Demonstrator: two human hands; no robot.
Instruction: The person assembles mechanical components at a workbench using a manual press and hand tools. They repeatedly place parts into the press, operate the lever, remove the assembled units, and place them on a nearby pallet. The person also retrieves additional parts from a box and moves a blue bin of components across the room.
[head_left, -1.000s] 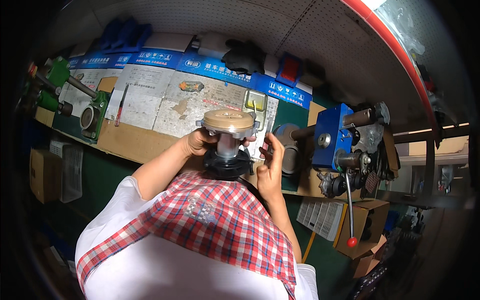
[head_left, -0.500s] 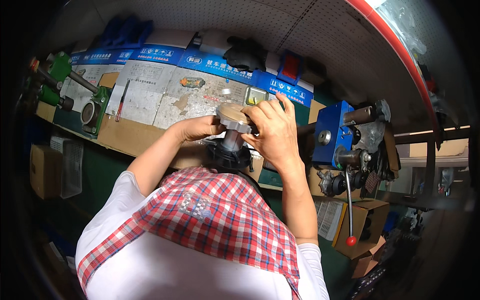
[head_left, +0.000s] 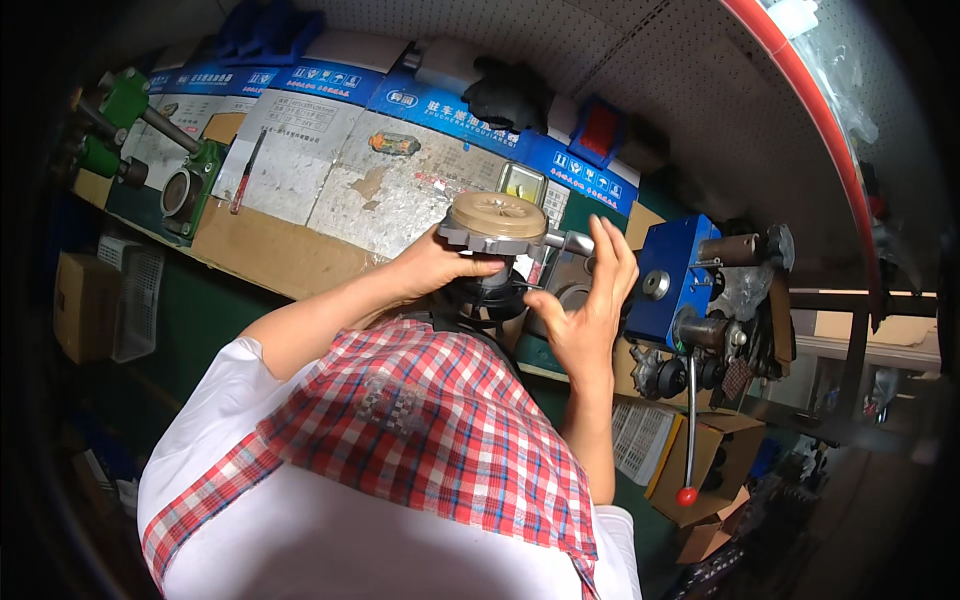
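Observation:
A grey metal housing (head_left: 470,243) with a scalloped flange stands in front of my chest, a tan ribbed disc (head_left: 497,212) on its top. From its right side a short silver pipe (head_left: 570,242) sticks out. My left hand (head_left: 440,268) grips the housing under the flange, its thumb across the front. My right hand (head_left: 592,315) is off the part, fingers spread upward beside the pipe and thumb pointing toward the housing. Below the housing lies a black round base (head_left: 490,300), partly hidden; whether the two touch I cannot tell.
Flattened cardboard (head_left: 290,235) covers the bench. A red-handled tool (head_left: 246,180) lies on it, left of a small square tray (head_left: 522,184). A green clamp fixture (head_left: 190,195) stands at left; a blue lever press (head_left: 665,275), its handle tipped with a red ball (head_left: 686,496), at right.
The housing has turned, bringing its pipe out to the right and the tan disc into fuller view. My right hand has let go and moved right and down; my left has shifted right with its grip.

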